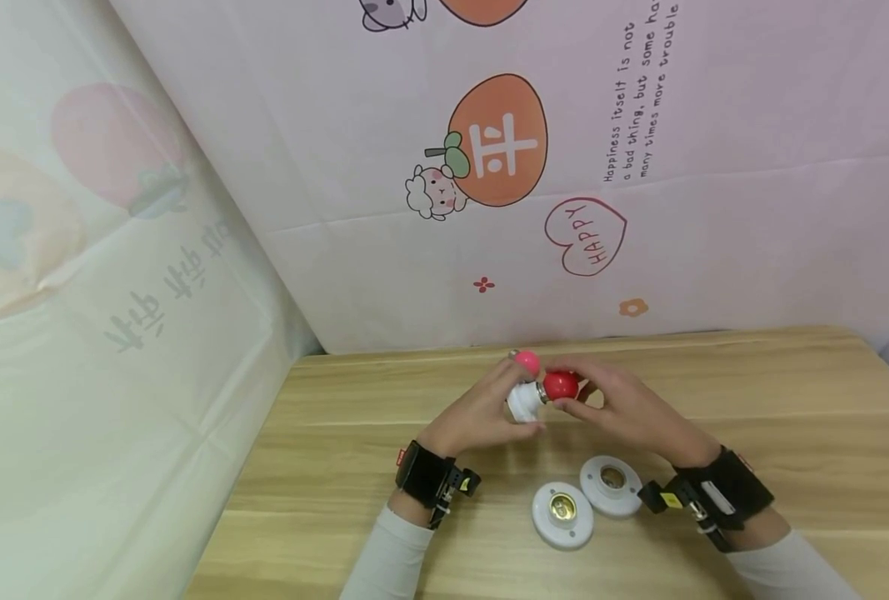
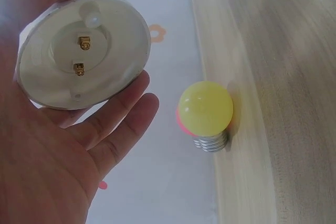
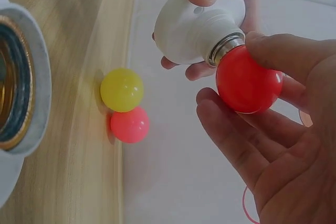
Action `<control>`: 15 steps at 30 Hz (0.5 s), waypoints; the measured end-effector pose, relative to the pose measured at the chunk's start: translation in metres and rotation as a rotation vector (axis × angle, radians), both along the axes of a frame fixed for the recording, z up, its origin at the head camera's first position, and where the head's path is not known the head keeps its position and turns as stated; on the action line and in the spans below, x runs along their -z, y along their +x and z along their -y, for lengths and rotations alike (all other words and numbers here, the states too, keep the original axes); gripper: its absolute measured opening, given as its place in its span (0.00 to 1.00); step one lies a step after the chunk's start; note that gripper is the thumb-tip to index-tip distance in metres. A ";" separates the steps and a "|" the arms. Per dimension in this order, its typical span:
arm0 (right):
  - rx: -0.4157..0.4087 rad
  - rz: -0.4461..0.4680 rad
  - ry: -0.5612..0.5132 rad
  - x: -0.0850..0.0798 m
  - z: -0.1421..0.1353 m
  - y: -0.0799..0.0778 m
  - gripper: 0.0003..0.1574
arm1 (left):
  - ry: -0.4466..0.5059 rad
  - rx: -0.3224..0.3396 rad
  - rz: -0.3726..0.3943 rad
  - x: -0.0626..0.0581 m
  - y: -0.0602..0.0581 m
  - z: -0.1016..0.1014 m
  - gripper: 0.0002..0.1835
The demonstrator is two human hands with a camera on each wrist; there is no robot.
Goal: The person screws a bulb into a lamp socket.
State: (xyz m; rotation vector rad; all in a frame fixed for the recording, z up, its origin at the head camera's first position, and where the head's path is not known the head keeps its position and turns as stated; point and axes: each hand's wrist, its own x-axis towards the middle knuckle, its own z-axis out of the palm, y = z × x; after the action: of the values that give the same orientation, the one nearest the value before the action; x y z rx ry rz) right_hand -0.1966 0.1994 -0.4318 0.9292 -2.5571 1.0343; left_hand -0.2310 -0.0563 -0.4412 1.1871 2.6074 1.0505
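Observation:
My left hand (image 1: 474, 414) holds a white lamp socket (image 3: 181, 30) by its round base. The left wrist view shows the underside of that base, with two brass terminals (image 2: 84, 43). In my right hand (image 1: 627, 410), thumb and fingers grip a red light bulb (image 3: 247, 82). The bulb's metal screw base sits partly inside the socket's mouth, with some thread showing. On the table beyond the hands lie a yellow bulb (image 2: 206, 108) and a pink bulb (image 3: 129, 125), close together. In the head view the left hand hides the yellow one.
Two more white lamp sockets (image 1: 561, 533) (image 1: 612, 502) lie side by side on the wooden table (image 1: 324, 492), mouths up, nearer me than the hands. A printed cloth (image 1: 384, 283) hangs behind the table's back edge, and another cloth (image 1: 114, 417) hangs at the left.

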 end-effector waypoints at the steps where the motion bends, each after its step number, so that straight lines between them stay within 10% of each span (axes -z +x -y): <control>1: 0.000 0.002 -0.001 0.000 0.000 0.000 0.31 | 0.000 -0.001 0.003 0.000 0.000 0.000 0.33; 15: 0.021 0.022 -0.001 0.003 -0.001 0.000 0.31 | 0.002 -0.005 0.010 -0.002 0.001 0.001 0.31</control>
State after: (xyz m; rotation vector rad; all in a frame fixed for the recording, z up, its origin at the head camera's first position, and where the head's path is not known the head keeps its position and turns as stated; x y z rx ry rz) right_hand -0.1966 0.2001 -0.4343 0.8932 -2.5788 1.0456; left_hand -0.2301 -0.0574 -0.4392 1.1727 2.6039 1.0571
